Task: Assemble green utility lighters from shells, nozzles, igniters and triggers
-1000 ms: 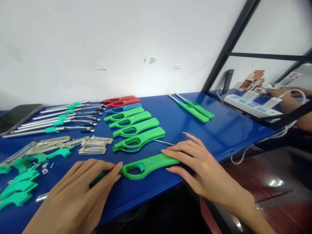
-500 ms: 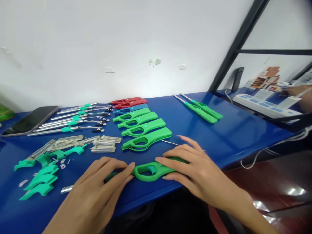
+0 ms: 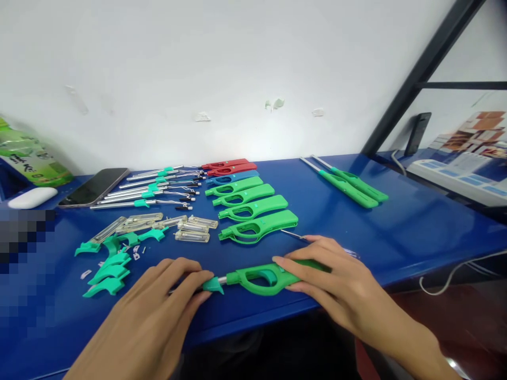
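A green long-reach lighter (image 3: 259,279) lies across the front of the table, its trigger teal inside the loop. My right hand (image 3: 336,279) grips its handle, thumb beneath and fingers on top. At its left end, my left hand (image 3: 166,295) pinches a teal collar (image 3: 213,285) on the metal tube (image 3: 222,280). A short length of bare metal shows between collar and handle; the rest of the tube is hidden by my left hand. Just beyond my right fingertips lies a thin metal shaft (image 3: 292,233), partly covered by the hand.
Behind the hands is a row of green lighter handles (image 3: 261,226), with blue and red ones further back. To the left lie metal tubes with wires (image 3: 122,203), clear fuel tanks (image 3: 192,237), teal triggers (image 3: 106,285) and a phone (image 3: 95,186). Two lighters (image 3: 344,186) rest back right.
The teal collar has come away from the handle's left end, exposing metal tube. My right hand slid along the handle toward the loop. The view has turned left.
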{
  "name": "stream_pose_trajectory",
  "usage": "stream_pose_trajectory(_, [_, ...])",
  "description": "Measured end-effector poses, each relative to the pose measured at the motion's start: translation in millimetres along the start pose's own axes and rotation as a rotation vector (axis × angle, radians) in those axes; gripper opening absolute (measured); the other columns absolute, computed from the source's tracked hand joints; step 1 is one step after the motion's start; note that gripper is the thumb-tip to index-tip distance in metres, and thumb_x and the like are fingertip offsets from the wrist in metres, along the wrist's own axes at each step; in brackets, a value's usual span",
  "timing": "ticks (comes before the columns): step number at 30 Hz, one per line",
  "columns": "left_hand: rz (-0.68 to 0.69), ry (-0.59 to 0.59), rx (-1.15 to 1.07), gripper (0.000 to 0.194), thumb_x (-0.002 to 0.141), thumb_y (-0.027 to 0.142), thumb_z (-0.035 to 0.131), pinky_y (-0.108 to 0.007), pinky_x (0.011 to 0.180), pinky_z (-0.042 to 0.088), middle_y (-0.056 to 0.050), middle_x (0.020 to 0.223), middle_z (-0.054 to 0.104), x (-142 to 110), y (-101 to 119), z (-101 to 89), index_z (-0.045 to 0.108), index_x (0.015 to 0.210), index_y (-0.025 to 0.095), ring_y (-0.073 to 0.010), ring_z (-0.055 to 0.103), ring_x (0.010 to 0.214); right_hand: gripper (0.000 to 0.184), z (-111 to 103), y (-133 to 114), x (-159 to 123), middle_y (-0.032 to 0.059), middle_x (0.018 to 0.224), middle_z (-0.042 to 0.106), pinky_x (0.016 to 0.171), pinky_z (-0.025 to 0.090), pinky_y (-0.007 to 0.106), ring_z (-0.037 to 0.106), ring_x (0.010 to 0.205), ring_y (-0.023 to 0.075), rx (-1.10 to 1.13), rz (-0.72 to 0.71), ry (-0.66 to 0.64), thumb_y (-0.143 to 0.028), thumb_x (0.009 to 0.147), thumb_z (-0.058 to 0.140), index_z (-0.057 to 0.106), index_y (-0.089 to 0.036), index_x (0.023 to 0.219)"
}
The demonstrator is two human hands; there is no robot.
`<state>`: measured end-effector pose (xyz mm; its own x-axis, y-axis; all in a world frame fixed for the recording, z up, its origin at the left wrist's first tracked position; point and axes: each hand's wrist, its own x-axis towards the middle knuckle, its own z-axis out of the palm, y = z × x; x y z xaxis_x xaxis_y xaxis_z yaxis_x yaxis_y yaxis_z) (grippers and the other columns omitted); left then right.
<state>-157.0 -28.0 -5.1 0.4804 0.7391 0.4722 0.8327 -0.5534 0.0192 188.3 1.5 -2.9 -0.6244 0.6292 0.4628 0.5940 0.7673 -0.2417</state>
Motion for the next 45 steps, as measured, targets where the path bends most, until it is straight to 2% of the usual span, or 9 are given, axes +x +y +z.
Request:
stream_pose_trajectory(5, [0.039, -0.055, -0.020, 0.031, 0.113, 0.035, 0.041, -0.040, 0.105, 0.049, -0.004, 0.129, 0.070, 10, 15, 4.1, 0.064, 0.134, 0.028, -0.0243, 0.065, 0.117, 0.046, 2, 1, -2, 0.0031, 0.122, 0.067, 0.120, 0.040, 0.044, 0.062, 0.115, 0.0174, -0.019, -0.040, 0.046, -0.024, 0.106, 0.063, 0.056, -0.030, 0.152])
stream_pose_trajectory(8, [0.041, -0.044, -0.024, 0.031, 0.113, 0.030, 0.043, -0.044, 0.105, 0.050, -0.004, 0.128, 0.071, 7, 17, 8.3, 0.062, 0.137, 0.028, -0.0247, 0.067, 0.115, 0.043, 2, 0, -3, 0.0048, 0.120, 0.067, 0.109, 0.048, 0.036, 0.062, 0.113, 0.0172, -0.029, -0.068, 0.094, -0.022, 0.106, 0.063, 0.059, -0.028, 0.149])
stream_pose_trajectory(12, [0.066, -0.006, -0.081, 0.033, 0.112, 0.028, 0.046, -0.039, 0.099, 0.054, -0.005, 0.128, 0.069, 8, 19, 8.4, 0.059, 0.142, 0.026, -0.0230, 0.065, 0.114, 0.040, 0, -4, -3, 0.0068, 0.123, 0.068, 0.097, 0.052, 0.021, 0.065, 0.112, 0.0123, -0.016, -0.080, 0.159, -0.016, 0.106, 0.062, 0.063, -0.023, 0.146])
stream_pose_trajectory(16, [0.132, 0.098, -0.095, 0.030, 0.110, 0.023, 0.051, -0.033, 0.086, 0.057, -0.006, 0.112, 0.072, 15, 27, 4.6, 0.062, 0.138, 0.019, -0.0207, 0.066, 0.101, 0.039, -3, -9, -1, 0.0077, 0.123, 0.068, 0.095, 0.055, 0.017, 0.067, 0.112, 0.0111, 0.042, -0.099, 0.160, -0.014, 0.106, 0.059, 0.065, -0.022, 0.144])
stream_pose_trajectory(21, [0.201, 0.155, 0.000, 0.035, 0.106, 0.004, 0.044, -0.035, 0.093, 0.055, -0.006, 0.112, 0.077, 20, 32, 5.6, 0.065, 0.131, 0.014, -0.0199, 0.069, 0.103, 0.045, -1, -14, -5, 0.0085, 0.124, 0.067, 0.090, 0.061, 0.018, 0.070, 0.108, 0.0130, 0.099, -0.080, 0.145, -0.012, 0.105, 0.058, 0.061, -0.025, 0.148])
stream_pose_trajectory(28, [0.217, 0.190, 0.014, 0.034, 0.104, 0.002, 0.048, -0.034, 0.091, 0.054, -0.007, 0.112, 0.077, 21, 32, 8.0, 0.064, 0.132, 0.011, -0.0208, 0.067, 0.103, 0.063, 4, -22, -11, 0.0068, 0.118, 0.072, 0.081, 0.067, 0.023, 0.075, 0.100, 0.0172, 0.185, -0.011, 0.171, -0.008, 0.100, 0.063, 0.053, -0.036, 0.157])
stream_pose_trajectory(35, [0.240, 0.180, 0.057, 0.042, 0.101, -0.001, 0.048, -0.039, 0.096, 0.051, -0.009, 0.117, 0.075, 20, 41, 6.4, 0.061, 0.141, 0.006, -0.0237, 0.064, 0.106, 0.040, 2, -21, -1, 0.0099, 0.114, 0.072, 0.075, 0.065, 0.019, 0.073, 0.094, 0.0139, 0.276, -0.024, 0.208, -0.014, 0.103, 0.063, 0.067, -0.019, 0.142])
stream_pose_trajectory(41, [0.228, 0.177, 0.076, 0.046, 0.098, -0.002, 0.045, -0.036, 0.090, 0.052, -0.005, 0.112, 0.078, 20, 35, 0.0, 0.065, 0.137, 0.014, -0.0213, 0.071, 0.100, 0.031, -2, -21, 4, 0.0081, 0.113, 0.074, 0.081, 0.063, 0.018, 0.075, 0.098, 0.0136, 0.241, -0.022, 0.219, -0.023, 0.104, 0.065, 0.073, -0.024, 0.135])
stream_pose_trajectory(45, [0.168, 0.212, 0.111, 0.056, 0.098, -0.002, 0.047, -0.036, 0.097, 0.051, -0.002, 0.120, 0.077, 9, 27, 2.6, 0.062, 0.144, 0.024, -0.0195, 0.074, 0.102, 0.040, -7, -25, 5, 0.0031, 0.126, 0.076, 0.095, 0.063, 0.023, 0.077, 0.112, 0.0176, 0.255, 0.134, 0.193, -0.039, 0.098, 0.074, 0.070, -0.034, 0.138])
